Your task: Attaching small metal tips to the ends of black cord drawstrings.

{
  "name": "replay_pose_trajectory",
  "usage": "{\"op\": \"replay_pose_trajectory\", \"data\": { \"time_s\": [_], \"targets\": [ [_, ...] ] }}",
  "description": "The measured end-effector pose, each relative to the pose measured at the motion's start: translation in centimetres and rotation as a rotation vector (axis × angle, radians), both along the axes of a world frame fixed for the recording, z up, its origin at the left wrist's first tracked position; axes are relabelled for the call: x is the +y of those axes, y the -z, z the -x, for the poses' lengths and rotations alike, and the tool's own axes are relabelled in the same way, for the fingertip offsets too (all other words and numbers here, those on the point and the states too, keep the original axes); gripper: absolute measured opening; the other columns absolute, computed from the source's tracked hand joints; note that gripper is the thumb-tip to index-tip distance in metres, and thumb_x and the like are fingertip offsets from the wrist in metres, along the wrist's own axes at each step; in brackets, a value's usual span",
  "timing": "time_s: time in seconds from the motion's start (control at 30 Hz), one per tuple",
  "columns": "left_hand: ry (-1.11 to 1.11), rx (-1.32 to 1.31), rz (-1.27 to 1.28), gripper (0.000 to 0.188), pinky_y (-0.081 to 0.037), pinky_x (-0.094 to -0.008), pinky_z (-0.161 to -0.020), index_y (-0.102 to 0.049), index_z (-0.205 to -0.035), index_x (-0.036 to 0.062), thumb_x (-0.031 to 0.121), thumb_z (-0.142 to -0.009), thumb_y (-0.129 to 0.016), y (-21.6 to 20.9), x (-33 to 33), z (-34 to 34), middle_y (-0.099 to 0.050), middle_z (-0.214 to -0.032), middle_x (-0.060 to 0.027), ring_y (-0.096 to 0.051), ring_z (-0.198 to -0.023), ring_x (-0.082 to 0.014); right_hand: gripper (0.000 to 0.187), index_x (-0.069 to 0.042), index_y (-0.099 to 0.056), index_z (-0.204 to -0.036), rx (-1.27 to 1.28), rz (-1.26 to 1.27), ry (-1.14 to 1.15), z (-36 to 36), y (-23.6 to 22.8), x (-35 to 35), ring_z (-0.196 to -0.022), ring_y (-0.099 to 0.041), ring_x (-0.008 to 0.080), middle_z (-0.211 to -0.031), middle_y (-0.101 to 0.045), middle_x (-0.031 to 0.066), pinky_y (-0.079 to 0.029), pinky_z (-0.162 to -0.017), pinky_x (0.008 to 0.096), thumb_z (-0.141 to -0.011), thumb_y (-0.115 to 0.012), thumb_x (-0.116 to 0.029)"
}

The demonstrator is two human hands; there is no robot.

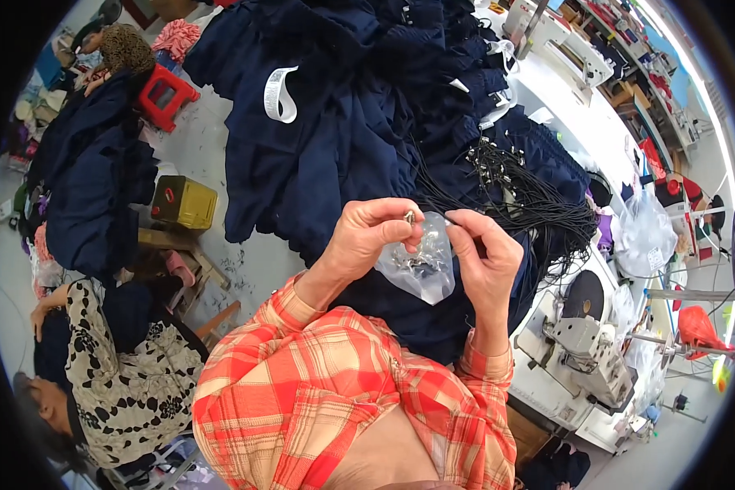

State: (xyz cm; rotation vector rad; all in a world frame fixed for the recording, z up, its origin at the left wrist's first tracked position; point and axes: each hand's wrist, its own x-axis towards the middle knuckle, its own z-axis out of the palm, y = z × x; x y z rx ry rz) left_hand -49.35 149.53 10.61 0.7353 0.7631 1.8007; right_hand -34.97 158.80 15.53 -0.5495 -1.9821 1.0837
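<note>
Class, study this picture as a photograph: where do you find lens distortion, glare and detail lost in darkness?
In the head view, the light strip at right bows and black fills the corners; there too, the see-through bag catches small highlights and the white worktable looks very bright; same view, some folds in the navy cloth sink toward black.

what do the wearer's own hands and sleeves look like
The ungloved left hand and ungloved right hand extend from loose, red-orange, cream and tan plaid cloth sleeves, which end short of the wrists. No watch shows on either wrist.
</note>
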Motion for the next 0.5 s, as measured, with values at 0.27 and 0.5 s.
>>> {"op": "replay_pose_trajectory", "data": {
  "time_s": [0.27,0.5],
  "targets": [
    [0.078,-0.153,-0.078,0.028,-0.047,-0.0276,-0.062,-0.06,-0.094,-0.0046,0.021,-0.084,-0.062,-0.2,-0.1,-0.2,-0.06,-0.076,-0.0094,-0.057,-0.067,-0.0163,0.018,-0.001,-0.065,-0.086,-0.072,-0.274,0.016,-0.5,-1.3,-0.6,-0.047,-0.045,0.0081,-0.062,-0.054,0.0031,-0.033,-0.043,0.0208,-0.069,-0.07,0.003],
    [0.108,-0.047,-0.04,0.025,-0.048,-0.0284,-0.062,-0.058,-0.101,-0.0047,0.014,-0.085,-0.06,-0.1,0.2,-1.0,-0.061,-0.08,-0.0106,-0.058,-0.068,-0.017,0.018,-0.002,-0.066,-0.088,-0.006,-0.293,-0.02,0.9,-1.1,-0.6,-0.047,-0.047,0.0087,-0.062,-0.053,0.0034,-0.035,-0.042,0.0204,-0.071,-0.067,0.004]
  ]
}}
